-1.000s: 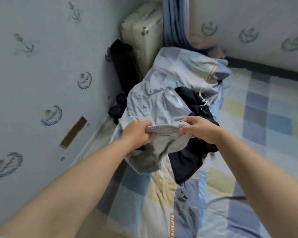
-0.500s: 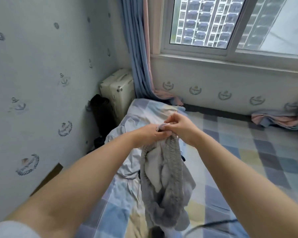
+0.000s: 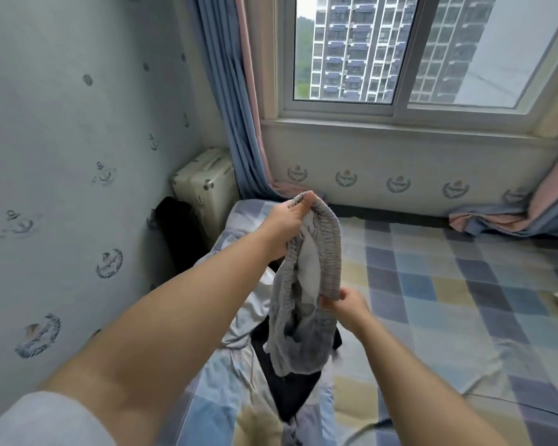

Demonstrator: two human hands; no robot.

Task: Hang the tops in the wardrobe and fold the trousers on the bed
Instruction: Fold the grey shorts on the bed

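My left hand (image 3: pixel 285 225) pinches the grey trousers (image 3: pixel 306 291) by their waistband, raised at twelve o'clock; my right hand (image 3: pixel 347 305) grips it lower, at five o'clock, above the bed (image 3: pixel 448 284).

Checked bed (image 3: pixel 448 284), rumpled clothes (image 3: pixel 245 320)

Both bare arms are reaching forward from the bottom of the frame. The left hand (image 3: pixel 284 225) is sitting near the frame's centre, raised, its fingers pinching the top of the grey garment (image 3: pixel 306 284). The right hand (image 3: pixel 347 305) is lying lower and to the right, palm turned inward, fingertips gripping the garment's ribbed band.
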